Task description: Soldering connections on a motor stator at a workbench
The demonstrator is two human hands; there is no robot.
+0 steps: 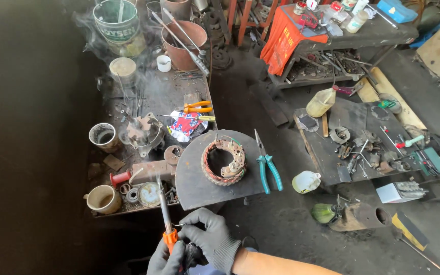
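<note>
The left hand (165, 260) in a dark grey glove is cut off by the bottom edge, and its fingers (176, 250) hide the lower part of the orange-handled soldering iron (166, 219). What the gloved right hand (211, 242) pinches beside the iron is too small to tell. The contents of the tan ceramic cup (103, 198) and the grey metal tin (103, 136) on the cluttered dark counter (154, 94) cannot be made out. Smoke blurs the green-and-white plastic bucket (119, 23), whose top is cropped. The small parts on the low black metal tray (355, 145) are too tiny to identify.
</note>
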